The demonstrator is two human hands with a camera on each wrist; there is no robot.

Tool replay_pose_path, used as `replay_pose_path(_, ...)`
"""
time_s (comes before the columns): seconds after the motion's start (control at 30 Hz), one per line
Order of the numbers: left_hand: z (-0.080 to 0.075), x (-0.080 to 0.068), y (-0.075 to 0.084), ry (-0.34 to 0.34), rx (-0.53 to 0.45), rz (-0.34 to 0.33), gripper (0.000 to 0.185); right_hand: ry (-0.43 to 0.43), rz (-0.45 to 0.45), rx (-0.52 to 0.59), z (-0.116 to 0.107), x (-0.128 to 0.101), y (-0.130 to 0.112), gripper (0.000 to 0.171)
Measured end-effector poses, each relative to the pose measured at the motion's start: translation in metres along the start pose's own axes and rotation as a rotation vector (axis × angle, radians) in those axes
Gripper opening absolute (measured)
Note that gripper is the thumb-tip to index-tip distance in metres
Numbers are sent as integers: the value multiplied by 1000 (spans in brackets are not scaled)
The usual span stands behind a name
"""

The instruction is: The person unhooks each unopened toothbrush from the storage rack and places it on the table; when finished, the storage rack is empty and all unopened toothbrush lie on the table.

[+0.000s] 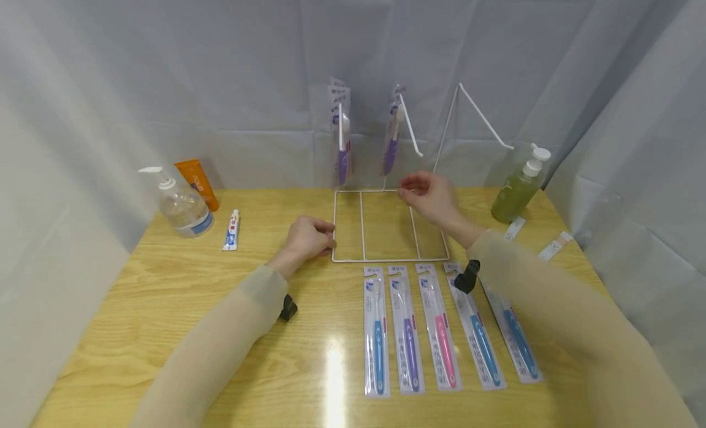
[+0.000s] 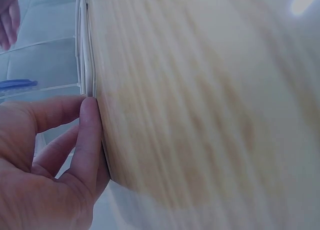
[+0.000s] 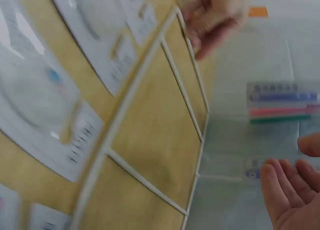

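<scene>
A white wire display rack [image 1: 390,260] stands on the table, its base lying flat and its hooks rising at the back. My left hand [image 1: 310,238] pinches the wire at the base's left side between thumb and fingertips. Over the base's back right part is my right hand [image 1: 432,198], holding nothing, with its fingers [image 3: 280,185] loosely bent. Packaged toothbrushes [image 1: 342,161] hang on the left hook, and a purple packaged toothbrush [image 1: 391,152] hangs from the middle one. In the right wrist view, hanging toothbrushes [image 3: 280,97] show purple, pink and green handles.
Several packaged toothbrushes [image 1: 410,354] lie in a row before the rack, the rightmost partly under my right sleeve. At left stand a clear pump bottle [image 1: 184,210] and an orange tube [image 1: 197,184], beside a small toothpaste tube [image 1: 231,230]. A green pump bottle [image 1: 515,192] stands at right.
</scene>
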State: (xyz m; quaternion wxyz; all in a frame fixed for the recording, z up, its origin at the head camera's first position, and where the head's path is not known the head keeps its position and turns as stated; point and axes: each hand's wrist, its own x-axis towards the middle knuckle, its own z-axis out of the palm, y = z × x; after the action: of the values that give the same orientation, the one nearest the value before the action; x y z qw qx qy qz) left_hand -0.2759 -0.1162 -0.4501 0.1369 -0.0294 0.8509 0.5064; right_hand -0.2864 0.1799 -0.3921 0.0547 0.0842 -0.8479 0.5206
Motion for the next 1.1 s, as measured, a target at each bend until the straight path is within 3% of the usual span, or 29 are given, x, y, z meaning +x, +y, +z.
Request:
replay_pose_path(0.2,-2,-1,0,-3,-4,-10,46,142,14,73,-3,37,-9,35)
replay_pose_path(0.53,0,0,1,1,-19,-36,46,244,26,245,1,78,-31,46)
replay_pose_path(0.87,-1,-1,2,-1,-6,-23,46,274,47,304,-4,84,-35,35)
replay_pose_path(1.1,-5,1,2,8,7,-23,47,271,12,329,-3,85,-34,23)
